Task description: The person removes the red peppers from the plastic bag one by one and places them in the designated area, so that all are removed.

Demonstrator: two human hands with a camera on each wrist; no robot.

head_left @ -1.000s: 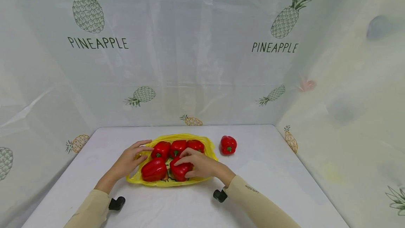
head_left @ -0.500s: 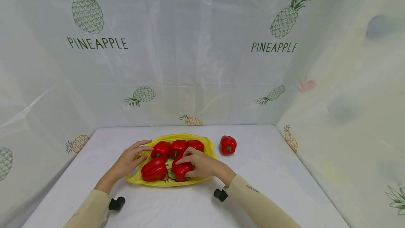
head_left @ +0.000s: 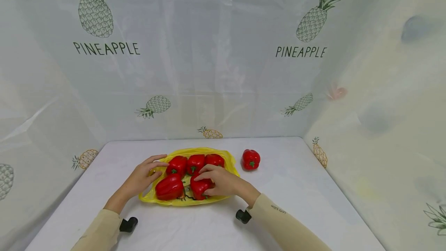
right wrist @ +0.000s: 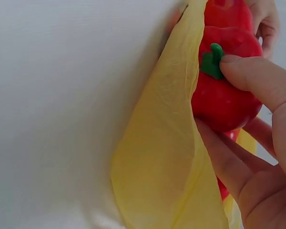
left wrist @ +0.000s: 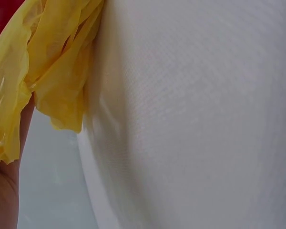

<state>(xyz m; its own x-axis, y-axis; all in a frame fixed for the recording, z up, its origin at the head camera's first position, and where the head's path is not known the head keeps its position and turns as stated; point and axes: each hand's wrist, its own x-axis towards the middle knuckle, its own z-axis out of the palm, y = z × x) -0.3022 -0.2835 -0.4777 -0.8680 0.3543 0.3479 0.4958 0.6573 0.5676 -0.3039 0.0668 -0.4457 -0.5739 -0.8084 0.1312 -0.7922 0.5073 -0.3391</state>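
In the head view, a yellow plastic bag lies opened out with several red bell peppers in it. My right hand grips the front right bell pepper. In the right wrist view, the thumb presses beside that bell pepper's green stem, with fingers around its other side. At the bag's left end my left hand has its fingers extended, the tips near the back left bell pepper. In the left wrist view, folds of the bag hide most of the left hand.
One more red bell pepper stands outside the bag, back right on the white table. A curtain printed with pineapples hangs behind the table and along its sides.
The gripped bell pepper and my right hand's fingers shifted slightly to the right within the bag, then stayed nearly still. My left hand has kept its place.
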